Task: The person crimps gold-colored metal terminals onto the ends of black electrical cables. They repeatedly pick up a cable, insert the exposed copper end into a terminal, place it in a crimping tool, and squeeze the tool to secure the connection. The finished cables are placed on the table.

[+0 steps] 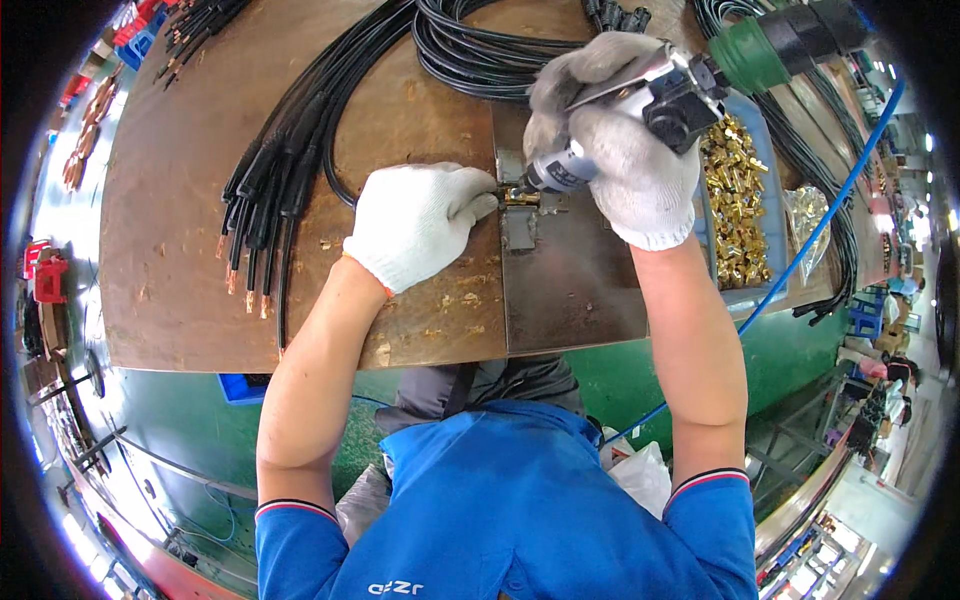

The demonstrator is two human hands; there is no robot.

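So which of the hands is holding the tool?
The right hand, wrapped around the black-and-silver tool; the left hand is instead down beside a small brass piece.

A silver-and-black power tool is gripped in the right hand, its nose pointed toward the left hand. Just beyond the left fingertips, near that nose, a small brass fitting is seen lying sideways, partly hidden.

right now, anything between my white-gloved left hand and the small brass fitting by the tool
Nothing visible: the white-gloved left hand reaches right up to the small brass fitting. The grey handheld tool is to the right, not between.
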